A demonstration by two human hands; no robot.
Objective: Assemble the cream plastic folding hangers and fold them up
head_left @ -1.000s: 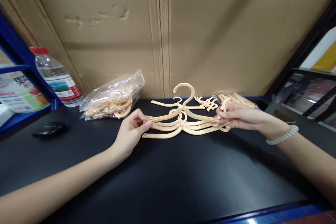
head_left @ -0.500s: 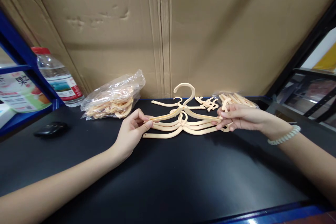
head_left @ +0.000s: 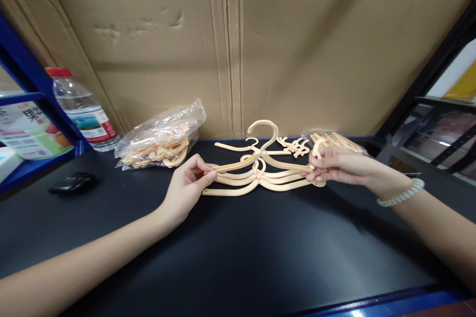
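A cream clothes hanger (head_left: 277, 162) is held up with its hook on top, above the table. My left hand (head_left: 188, 185) pinches the tip of its left arm between thumb and fingers. At the other end, my right hand (head_left: 340, 164) grips the right arm's tip, along with a small curved cream piece (head_left: 317, 148) that sticks up there. Below the held one, several cream hangers (head_left: 238, 190) lie on the black table, overlapping. Another hanger (head_left: 234, 147) lies behind it, with a small heap of cream pieces (head_left: 295, 146) to its right.
Clear plastic bags of cream parts stand at the back left (head_left: 159, 138) and back right (head_left: 334, 139). On the left are a black mouse (head_left: 72, 183) and a red-capped water bottle (head_left: 84, 109). A cardboard wall (head_left: 167, 34) closes off the back.
The held hanger's hook has shifted slightly right and down. My right hand's fingers have drawn closer together around the right tip. My left hand has stayed nearly in place.
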